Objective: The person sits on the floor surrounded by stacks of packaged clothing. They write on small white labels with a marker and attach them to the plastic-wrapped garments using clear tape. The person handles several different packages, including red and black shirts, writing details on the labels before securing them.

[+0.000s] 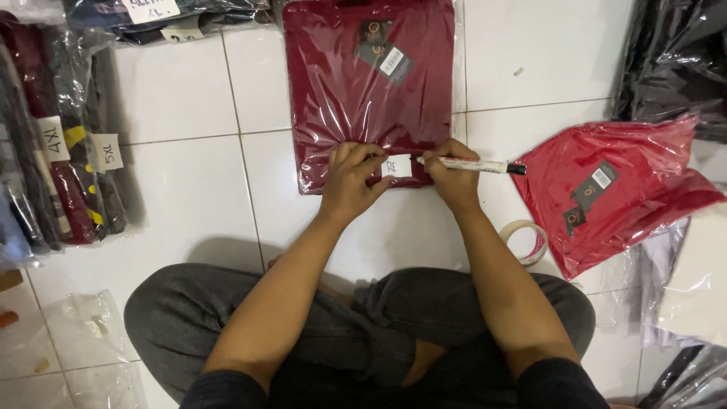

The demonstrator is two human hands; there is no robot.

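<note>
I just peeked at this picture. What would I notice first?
Right in the middle, a dark red bagged garment lies on the white tiled floor. The left hand presses a white label on its near edge while the right hand writes with a marker. A brighter red packet lies to the right.

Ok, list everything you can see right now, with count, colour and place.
Bagged dark red garment: one, maroon, on floor ahead of the hands.
White label: one, on that bag's near edge.
Marker: one, white with black cap, in right hand.
Bagged bright red garment: one, at right.
Tape roll: one, pale, by right forearm.
Stacked bagged garments: several, dark mixed colours, at left.
Black bags: upper right.
Tiled floor: white.
Left hand: pressing the label.
Right hand: grip on the marker.
</note>
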